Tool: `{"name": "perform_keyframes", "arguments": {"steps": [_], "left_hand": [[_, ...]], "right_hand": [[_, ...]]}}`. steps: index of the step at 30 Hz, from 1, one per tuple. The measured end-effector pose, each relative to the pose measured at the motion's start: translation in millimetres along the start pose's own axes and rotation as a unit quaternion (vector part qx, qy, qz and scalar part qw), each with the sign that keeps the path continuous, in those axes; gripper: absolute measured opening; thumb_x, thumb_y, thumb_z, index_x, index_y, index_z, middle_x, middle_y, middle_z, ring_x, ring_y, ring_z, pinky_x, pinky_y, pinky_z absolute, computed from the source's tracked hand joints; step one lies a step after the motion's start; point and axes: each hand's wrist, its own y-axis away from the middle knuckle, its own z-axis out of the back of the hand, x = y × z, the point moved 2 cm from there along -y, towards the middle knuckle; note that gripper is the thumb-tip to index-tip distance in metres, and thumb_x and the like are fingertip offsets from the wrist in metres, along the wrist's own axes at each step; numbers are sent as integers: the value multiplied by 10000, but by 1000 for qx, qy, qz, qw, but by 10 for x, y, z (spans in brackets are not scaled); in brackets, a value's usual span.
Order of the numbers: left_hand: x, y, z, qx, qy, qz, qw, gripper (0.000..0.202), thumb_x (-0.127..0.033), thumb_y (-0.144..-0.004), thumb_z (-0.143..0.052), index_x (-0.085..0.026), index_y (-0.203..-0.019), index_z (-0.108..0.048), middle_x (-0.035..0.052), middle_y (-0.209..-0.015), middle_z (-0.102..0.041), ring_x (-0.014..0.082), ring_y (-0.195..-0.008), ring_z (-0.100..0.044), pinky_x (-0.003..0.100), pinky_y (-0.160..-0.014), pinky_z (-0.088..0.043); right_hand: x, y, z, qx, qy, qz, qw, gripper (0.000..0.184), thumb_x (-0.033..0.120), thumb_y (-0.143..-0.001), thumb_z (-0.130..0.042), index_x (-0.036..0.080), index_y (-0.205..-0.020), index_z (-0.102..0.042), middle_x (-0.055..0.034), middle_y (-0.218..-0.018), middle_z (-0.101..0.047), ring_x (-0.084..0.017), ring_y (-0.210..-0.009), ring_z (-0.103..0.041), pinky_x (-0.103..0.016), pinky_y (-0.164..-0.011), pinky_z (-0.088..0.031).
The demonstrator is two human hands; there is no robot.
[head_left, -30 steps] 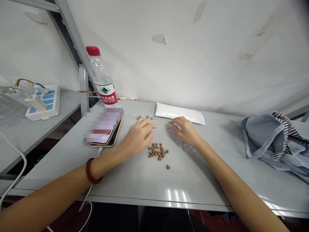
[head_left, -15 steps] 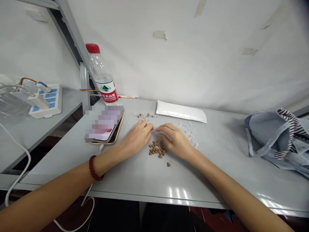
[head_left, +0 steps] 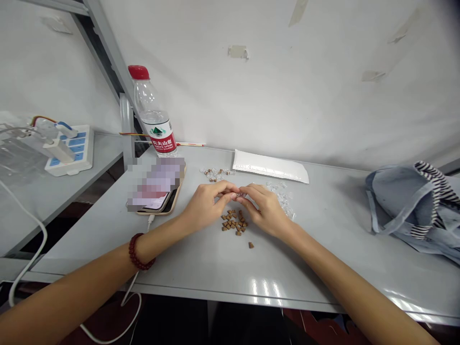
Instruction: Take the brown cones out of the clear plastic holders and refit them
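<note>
My left hand and my right hand meet above the middle of the grey table, their fingertips pinching a small clear piece between them. Its exact shape is mostly hidden by my fingers. Just below my hands lies a cluster of several small brown pieces, with one lone brown piece nearer me. Loose clear plastic pieces lie beside my right hand. Further back, near my left fingers, is a small group of clear pieces with brown bits.
A white padded envelope lies at the table's back edge. To the left are a blurred phone with a charging cable and a water bottle. A denim bag lies at right. A power strip stands on a side table.
My hands have moved together until their fingertips meet over the brown pieces, and they now pinch a small clear piece. The head view has shifted only slightly.
</note>
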Motion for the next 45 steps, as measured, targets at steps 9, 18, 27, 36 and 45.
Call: {"name": "perform_keyframes", "arguments": {"steps": [9, 18, 27, 36, 45], "left_hand": [[-77, 30, -19, -35, -7, -16, 999, 100, -227, -861, -566, -163, -889, -638, 37, -832, -715, 161, -799, -675, 295, -771, -547], [-24, 58, -57, 59, -134, -123, 981, 116, -145, -884, -506, -158, -879, -622, 40, -794, -649, 143, -750, -583, 266, -698, -478], [38, 13, -55, 120, -122, -84, 982, 146, -217, -890, -513, -169, -941, -641, 65, -974, -672, 197, -983, -558, 352, -896, -460], [-40, 47, -147, 226, -54, -33, 972, 309, -194, -911, -434, -158, -1153, -624, 69, -1190, -651, 180, -1122, -573, 337, -994, -438], [69, -50, 26, 3, -212, -75, 974, 271, -144, -895, -415, -114, -1017, -655, 101, -1037, -667, 226, -1040, -563, 401, -947, -467]], "right_hand": [[15, -29, 89, 31, -130, -97, 986, 190, 279, -926, -452, 209, -866, -618, -32, -805, -642, -184, -751, -564, -344, -742, -421], [-498, -64, 383, -102, -41, -176, 978, 207, 361, -888, -490, 199, -838, -609, -62, -897, -654, -231, -866, -589, -365, -775, -431], [-748, -26, 257, -7, 64, -167, 984, 209, 323, -879, -465, 177, -884, -614, -104, -978, -641, -259, -965, -573, -405, -847, -426], [-812, -9, 258, 10, 91, -173, 981, 199, 226, -855, -444, 164, -892, -630, -110, -955, -651, -257, -921, -574, -390, -804, -439], [-216, -33, 217, -12, 113, -72, 991, 209, 171, -874, -375, 160, -879, -584, -67, -797, -627, -157, -623, -541, -271, -563, -383]]}}
